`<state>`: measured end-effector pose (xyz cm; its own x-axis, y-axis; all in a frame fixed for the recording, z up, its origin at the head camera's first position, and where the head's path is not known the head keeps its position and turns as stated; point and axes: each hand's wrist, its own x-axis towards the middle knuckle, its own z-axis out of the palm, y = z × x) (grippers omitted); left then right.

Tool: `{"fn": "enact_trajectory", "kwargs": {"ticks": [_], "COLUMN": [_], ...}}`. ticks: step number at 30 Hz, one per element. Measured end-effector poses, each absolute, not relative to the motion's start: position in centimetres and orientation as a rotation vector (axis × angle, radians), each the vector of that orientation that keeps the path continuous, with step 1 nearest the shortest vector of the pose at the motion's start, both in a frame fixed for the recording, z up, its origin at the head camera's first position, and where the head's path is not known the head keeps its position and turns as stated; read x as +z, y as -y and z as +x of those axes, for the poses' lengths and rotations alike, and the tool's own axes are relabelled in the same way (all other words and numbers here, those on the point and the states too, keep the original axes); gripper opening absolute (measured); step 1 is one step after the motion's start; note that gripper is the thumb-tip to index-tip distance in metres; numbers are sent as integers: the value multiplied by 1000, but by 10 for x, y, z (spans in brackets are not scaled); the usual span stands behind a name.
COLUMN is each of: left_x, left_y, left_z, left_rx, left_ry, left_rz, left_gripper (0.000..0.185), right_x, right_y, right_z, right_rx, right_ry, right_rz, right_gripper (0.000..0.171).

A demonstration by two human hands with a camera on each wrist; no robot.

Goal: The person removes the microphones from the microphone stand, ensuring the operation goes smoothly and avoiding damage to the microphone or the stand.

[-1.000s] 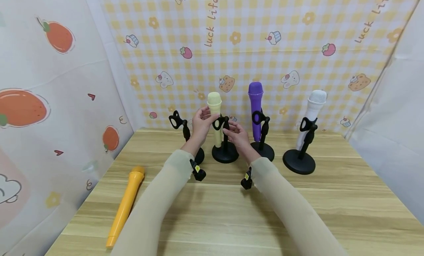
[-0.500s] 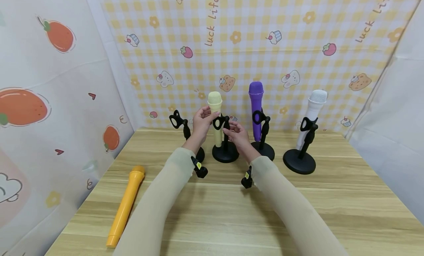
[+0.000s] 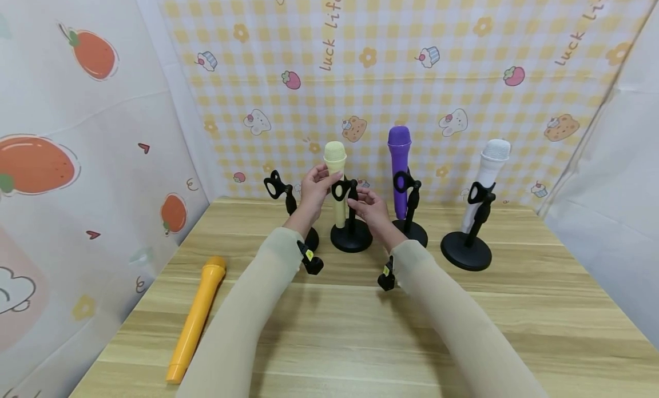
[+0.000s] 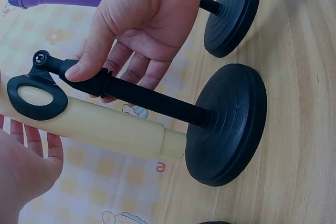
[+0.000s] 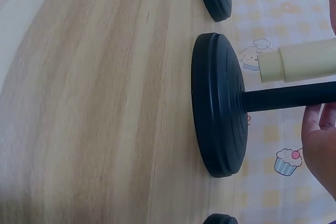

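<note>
Left hand (image 3: 315,187) holds the cream microphone (image 3: 337,183) in its clip. Right hand (image 3: 372,208) pinches the black stand (image 4: 157,98) stem on the worktop (image 3: 360,318).

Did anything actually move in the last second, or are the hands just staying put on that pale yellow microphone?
Almost nothing moved. The left hand still holds the pale yellow microphone in its clip, and the right hand still pinches the black stand just below the clip. Neither took hold of or let go of anything; only the view shifted slightly. The purple microphone, white microphone and orange microphone stayed where they were.
</note>
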<state>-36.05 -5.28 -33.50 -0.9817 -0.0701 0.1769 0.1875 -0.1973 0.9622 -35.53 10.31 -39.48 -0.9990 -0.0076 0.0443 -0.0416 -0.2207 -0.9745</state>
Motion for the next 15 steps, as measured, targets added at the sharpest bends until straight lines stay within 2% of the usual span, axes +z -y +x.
{"fn": "enact_trajectory", "kwargs": {"ticks": [15], "left_x": [-335], "left_y": [53], "left_z": [-360], "left_rx": [-2303], "left_ry": [1868], "left_rz": [-188], "left_gripper": [40], "right_x": [-391], "right_y": [-103], "right_z": [-355], "right_rx": [2455], "right_ry": [1938], "right_rz": [43], "right_gripper": [35]}}
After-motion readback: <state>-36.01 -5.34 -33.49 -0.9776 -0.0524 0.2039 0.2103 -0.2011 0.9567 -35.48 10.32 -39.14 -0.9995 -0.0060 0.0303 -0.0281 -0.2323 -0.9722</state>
